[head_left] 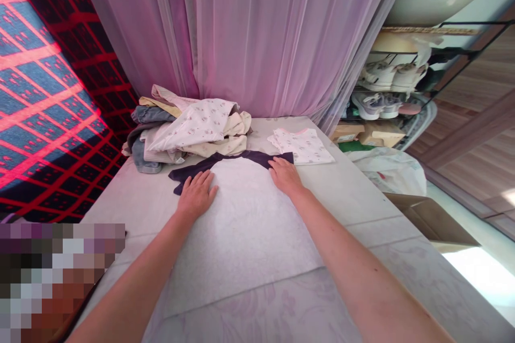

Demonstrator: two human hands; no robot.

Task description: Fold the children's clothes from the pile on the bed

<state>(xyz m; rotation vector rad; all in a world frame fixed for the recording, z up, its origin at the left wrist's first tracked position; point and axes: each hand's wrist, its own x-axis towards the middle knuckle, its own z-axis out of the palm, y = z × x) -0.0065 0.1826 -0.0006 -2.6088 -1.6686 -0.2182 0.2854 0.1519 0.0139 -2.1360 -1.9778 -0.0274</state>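
Observation:
A pale grey T-shirt [245, 225] with dark navy sleeves and neckband lies spread out in front of me, its neck pointing away. On its left side, by the navy sleeve, my left hand [198, 193] rests flat with the fingers stretched out. My right hand [285, 174] lies on the opposite shoulder, fingers extended over the edge of the navy sleeve. Neither hand grips the cloth. Just beyond the right sleeve is a folded white printed garment [306, 146] with pink trim.
A heap of rumpled clothes [193, 128] sits at the back left. Purple curtains [257, 37] hang behind the covered table [362, 214]. To the right stand a rack with shoes [374, 104], a plastic bag [394, 169] and a cardboard box [430, 217]. Red-and-black checked fabric [80, 134] hangs left.

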